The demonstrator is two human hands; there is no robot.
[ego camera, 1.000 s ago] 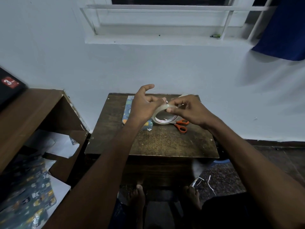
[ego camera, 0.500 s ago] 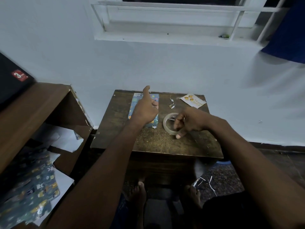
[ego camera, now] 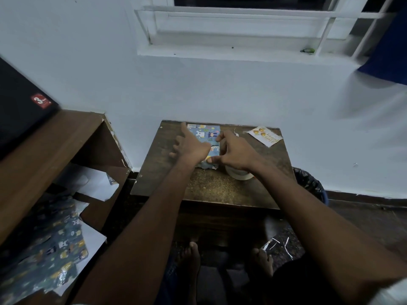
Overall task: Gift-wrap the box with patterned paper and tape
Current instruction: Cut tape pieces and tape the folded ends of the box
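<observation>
Flanking flat paper-wrapped box (ego camera: 208, 137), hands

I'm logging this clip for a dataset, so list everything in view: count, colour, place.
wrapped box: one, blue patterned paper, far side of table
tape roll: one, clear, under right wrist
card: one, white with gold, far right corner
table: one, dark wood, centre
spare wrapping paper: loose sheets, blue patterned, shelf at left
bin: one, dark liner, right of table
left hand: fingers spread over box
right hand: thumb and fingers at box's edge
</observation>
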